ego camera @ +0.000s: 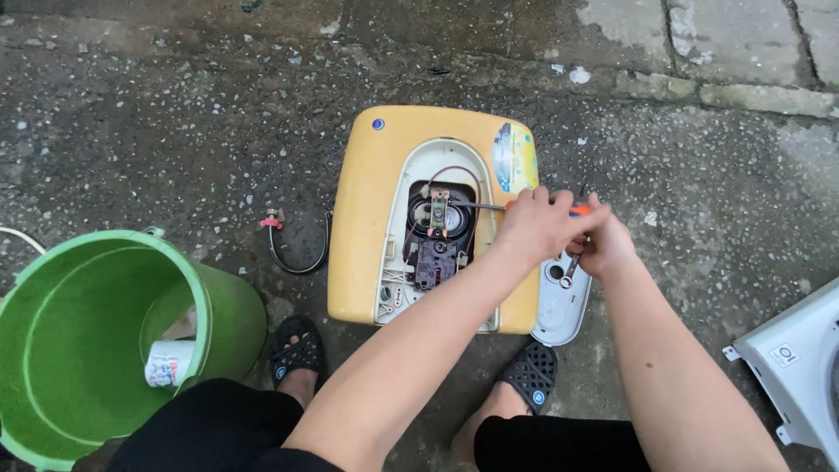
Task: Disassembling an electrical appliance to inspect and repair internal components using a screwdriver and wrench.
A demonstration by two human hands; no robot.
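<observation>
Working inside the yellow water heater (371,227) on the concrete floor: cover plate (559,306) already off, wiring exposed. Our left hand (535,223) grips the screwdriver (489,206); right hand (603,245) clutches a wrench (570,271).

Green bucket (96,341) holding white can (168,363); braided hose (297,249) on wet concrete; white casing (800,367) at right edge.

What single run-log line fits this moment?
left hand: grips screwdriver | right hand: on handle | tip: in yellow heater opening
</observation>
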